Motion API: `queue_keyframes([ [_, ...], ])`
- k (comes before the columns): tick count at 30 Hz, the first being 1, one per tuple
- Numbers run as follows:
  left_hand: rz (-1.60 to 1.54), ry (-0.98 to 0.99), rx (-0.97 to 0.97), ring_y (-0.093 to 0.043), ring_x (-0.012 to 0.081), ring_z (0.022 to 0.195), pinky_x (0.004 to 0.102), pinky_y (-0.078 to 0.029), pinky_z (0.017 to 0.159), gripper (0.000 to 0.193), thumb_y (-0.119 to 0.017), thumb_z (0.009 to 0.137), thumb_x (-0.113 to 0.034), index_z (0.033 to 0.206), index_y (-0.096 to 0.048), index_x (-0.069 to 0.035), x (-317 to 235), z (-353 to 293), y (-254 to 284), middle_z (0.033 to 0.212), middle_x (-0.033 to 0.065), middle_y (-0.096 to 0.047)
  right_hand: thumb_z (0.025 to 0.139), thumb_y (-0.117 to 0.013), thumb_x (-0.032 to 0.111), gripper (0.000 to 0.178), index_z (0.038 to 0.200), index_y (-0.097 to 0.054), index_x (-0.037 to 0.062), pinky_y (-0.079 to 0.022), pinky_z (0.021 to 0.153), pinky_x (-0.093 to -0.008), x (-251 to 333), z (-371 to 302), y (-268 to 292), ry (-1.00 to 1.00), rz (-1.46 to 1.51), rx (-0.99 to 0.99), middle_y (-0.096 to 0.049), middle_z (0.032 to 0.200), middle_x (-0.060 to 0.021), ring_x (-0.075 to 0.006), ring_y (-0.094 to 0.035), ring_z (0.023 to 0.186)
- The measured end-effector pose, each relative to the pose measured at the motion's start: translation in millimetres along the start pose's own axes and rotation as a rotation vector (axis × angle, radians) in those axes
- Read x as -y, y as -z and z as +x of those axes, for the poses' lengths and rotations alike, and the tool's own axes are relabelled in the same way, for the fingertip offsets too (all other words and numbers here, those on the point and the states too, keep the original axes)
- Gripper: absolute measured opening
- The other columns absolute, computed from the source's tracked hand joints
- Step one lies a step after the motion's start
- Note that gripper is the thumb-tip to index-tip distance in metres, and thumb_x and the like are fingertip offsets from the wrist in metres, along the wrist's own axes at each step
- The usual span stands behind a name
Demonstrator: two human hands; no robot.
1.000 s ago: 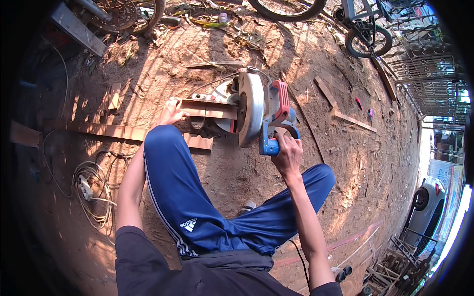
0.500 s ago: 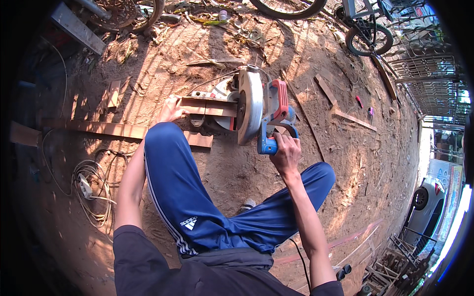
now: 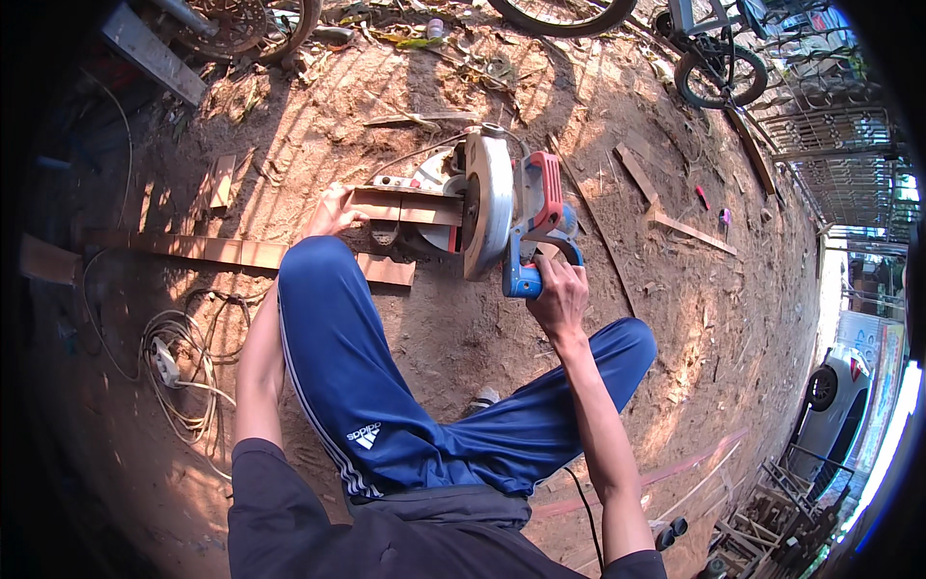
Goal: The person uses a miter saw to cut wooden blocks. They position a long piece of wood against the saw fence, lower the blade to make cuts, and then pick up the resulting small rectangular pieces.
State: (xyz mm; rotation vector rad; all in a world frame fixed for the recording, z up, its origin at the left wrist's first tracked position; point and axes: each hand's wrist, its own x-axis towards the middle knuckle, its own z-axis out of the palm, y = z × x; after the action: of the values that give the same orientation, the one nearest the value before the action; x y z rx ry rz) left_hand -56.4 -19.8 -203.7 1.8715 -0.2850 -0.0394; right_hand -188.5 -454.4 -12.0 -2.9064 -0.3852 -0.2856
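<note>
My right hand [image 3: 560,294] is wrapped round the blue handle of a miter saw [image 3: 490,207], which has a silver blade guard and a red and blue motor housing. With my left hand [image 3: 334,211] I grip the left end of a short wooden board [image 3: 405,206], fingers at its edge. The board lies across the saw's base, and its right end meets the blade guard. The guard hides the blade. Just below the board, a wooden strip [image 3: 388,271] lies on the ground, partly behind my left knee.
A long wooden plank [image 3: 203,248] lies to the left, above a coiled cable [image 3: 181,372] with a white socket block [image 3: 166,366]. Loose wood strips [image 3: 690,234] and a red-handled tool [image 3: 702,199] lie at the right. Bicycle wheels [image 3: 721,75] stand at the far side.
The saw's handle and my right hand have risen very slightly in the picture. My left forearm has shifted a little to the right; both hands keep their grip.
</note>
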Motion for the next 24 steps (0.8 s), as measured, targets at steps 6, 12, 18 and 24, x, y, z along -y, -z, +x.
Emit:
queue_keyframes([
  [6,0.407,-0.003,0.018,-0.062,0.0236,0.088,0.0359,-0.051,0.08,0.057,-0.096,0.067,-0.013,0.111,-0.066,0.009,-15,4,-7,0.091,0.0142,-0.061,0.072,-0.071,0.008,0.03,0.101,-0.068,0.0124,-0.047,0.08,-0.0399,-7,-4,2,-0.006,-0.015,-0.007,-0.066,0.084,-0.0061,-0.0257,-0.066,0.084],
  [12,-0.515,0.301,-0.106,-0.063,0.0254,0.091,0.0365,-0.052,0.082,0.059,-0.096,0.069,-0.015,0.113,-0.066,0.009,16,-1,5,0.096,0.0162,-0.061,0.07,-0.072,0.007,0.033,0.103,-0.068,0.0115,-0.048,0.082,-0.0399,1,-1,-1,-0.004,0.007,-0.022,-0.069,0.085,-0.0075,-0.0267,-0.067,0.085],
  [18,0.496,0.1,0.083,-0.064,0.0371,0.101,0.0429,-0.052,0.089,0.059,-0.091,0.075,-0.022,0.118,-0.065,0.008,-45,1,3,0.106,0.0217,-0.063,0.068,-0.073,0.008,0.038,0.106,-0.069,0.0109,-0.048,0.083,-0.0395,-6,-6,-10,0.001,-0.033,-0.034,-0.07,0.086,-0.0072,-0.0255,-0.068,0.085],
  [24,0.534,0.089,0.062,-0.064,0.0371,0.101,0.0429,-0.052,0.089,0.059,-0.091,0.075,-0.023,0.119,-0.065,0.008,-52,9,7,0.106,0.0216,-0.063,0.068,-0.072,0.007,0.038,0.105,-0.069,0.0107,-0.048,0.082,-0.0392,-2,0,-2,-0.024,-0.03,0.027,-0.07,0.085,-0.0075,-0.026,-0.068,0.083],
])
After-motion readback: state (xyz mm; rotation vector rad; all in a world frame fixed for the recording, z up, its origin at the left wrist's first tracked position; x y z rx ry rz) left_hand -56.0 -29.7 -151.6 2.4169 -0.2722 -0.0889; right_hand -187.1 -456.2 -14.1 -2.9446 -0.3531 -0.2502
